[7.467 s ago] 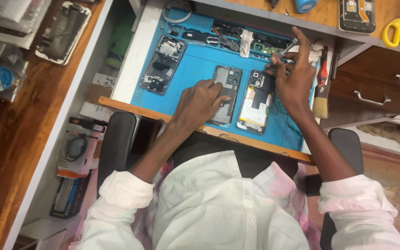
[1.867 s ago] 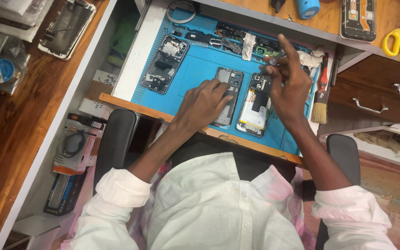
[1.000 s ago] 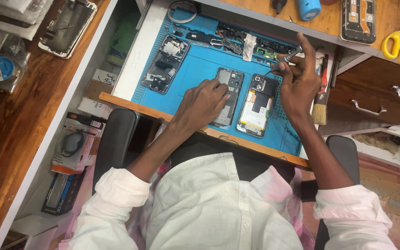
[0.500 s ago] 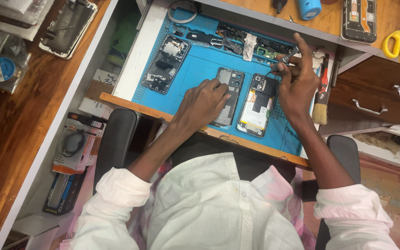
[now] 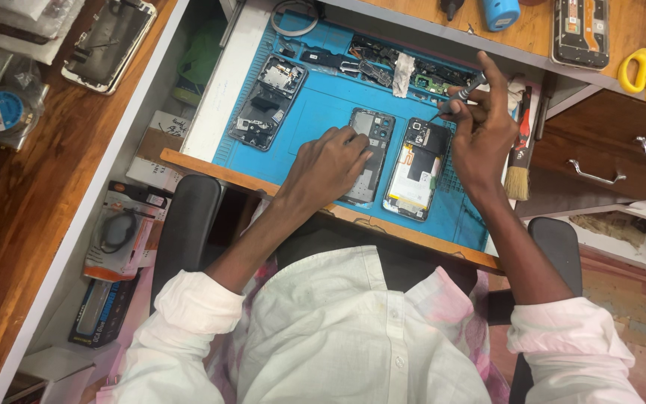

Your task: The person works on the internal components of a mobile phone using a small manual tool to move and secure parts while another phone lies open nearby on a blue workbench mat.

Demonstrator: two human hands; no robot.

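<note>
While my left hand (image 5: 330,161) is pressing flat on the removed back frame (image 5: 368,153) on the blue mat (image 5: 315,112), my right hand (image 5: 480,135) is pinching a small screwdriver (image 5: 463,93) over the opened phone (image 5: 416,168). The cover is already off; probably screws are still remaining near the top board.

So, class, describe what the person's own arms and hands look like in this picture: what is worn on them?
Both hands are bare: no gloves, rings or watch can be seen on the left hand or the right hand. The forearms are uncovered. Each arm wears a white shirt sleeve rolled up to about the elbow, the left sleeve and the right sleeve, with thick folded cuffs.
</note>
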